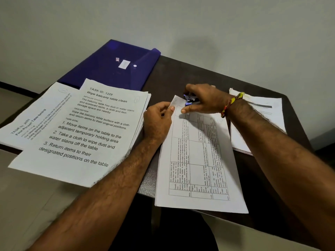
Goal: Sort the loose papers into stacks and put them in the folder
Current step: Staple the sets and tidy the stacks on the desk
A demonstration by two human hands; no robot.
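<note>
A stack of table-printed papers (pixel 197 160) lies in the middle of the dark table, hanging over the near edge. My left hand (pixel 157 120) pinches its far left edge. My right hand (pixel 204 98) grips a small blue stapler (pixel 191 100) set on the stack's far corner. To the left lie a "Task ID 1228" stack (pixel 87 134) and, under it, a second stack (pixel 30 120), both overhanging the table. Another paper stack (pixel 262 124) lies at the right. A blue plastic folder (pixel 112 66) lies shut at the far left corner.
The dark table (pixel 181 75) stands against a plain wall. Its near edge (pixel 148 183) runs under my forearms. A beaded bracelet (pixel 232 102) circles my right wrist. Pale floor shows at the left.
</note>
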